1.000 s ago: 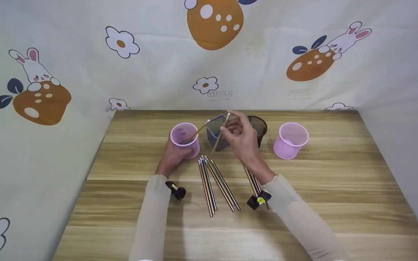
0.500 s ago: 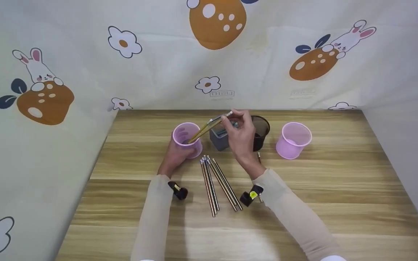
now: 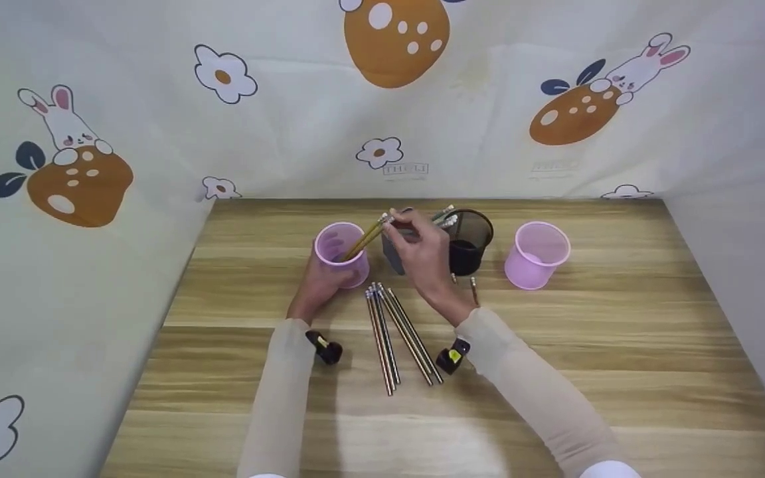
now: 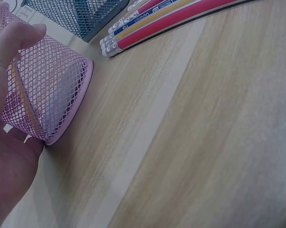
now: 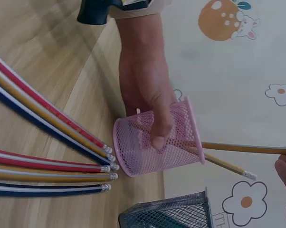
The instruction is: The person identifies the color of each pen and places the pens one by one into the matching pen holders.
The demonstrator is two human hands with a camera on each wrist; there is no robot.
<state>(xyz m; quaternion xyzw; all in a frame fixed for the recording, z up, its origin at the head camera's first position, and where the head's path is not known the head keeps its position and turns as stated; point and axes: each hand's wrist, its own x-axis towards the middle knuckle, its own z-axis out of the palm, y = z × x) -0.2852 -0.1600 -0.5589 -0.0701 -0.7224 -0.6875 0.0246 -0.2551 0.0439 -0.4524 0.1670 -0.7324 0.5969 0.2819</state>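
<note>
My left hand grips a pink mesh pencil cup round its side, thumb across the wall, and the cup stands on the table. Between thumb and fingertips, my right hand pinches a yellow pencil near its eraser end; its lower part is inside that cup. A second yellow pencil leans in the same cup, eraser up. Below the cup lie two groups of red, yellow and blue pencils on the wood. Behind my right hand, a grey mesh holder is partly hidden.
Eraser-tipped pencils stick up from the grey holder. Beside it stands a black mesh cup, and farther right another pink mesh cup. More pencils lie partly under my right forearm. A patterned cloth borders the table.
My right hand has moved left, carrying the yellow pencil from above the table pencils into the pink cup and tipping it beside the other one. My left hand keeps its grip.
</note>
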